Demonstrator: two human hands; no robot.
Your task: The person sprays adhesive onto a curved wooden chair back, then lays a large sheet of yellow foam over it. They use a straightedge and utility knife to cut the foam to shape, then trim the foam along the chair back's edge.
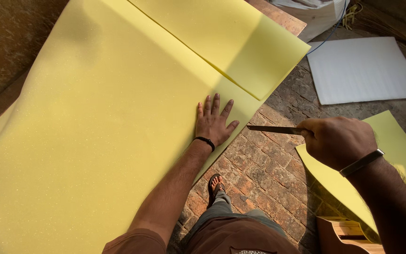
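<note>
Head view: my left hand point(214, 121) lies flat, fingers spread, on the near right edge of the big yellow foam sheet point(95, 122) that fills the left of the scene. My right hand point(339, 141) is clenched around a knife point(273, 129), blade pointing left toward the sheet's edge, above the brick floor point(259, 169).

I read foam sheet point(95, 117) pale yellow, finely speckled | cut piece point(240, 42) same yellow | knife point(273, 129) blade dark grey | floor point(264, 169) reddish-brown brick pattern | flat sheet point(360, 68) white | left wristband point(205, 140) black | right bracelet point(362, 162) silver
</note>
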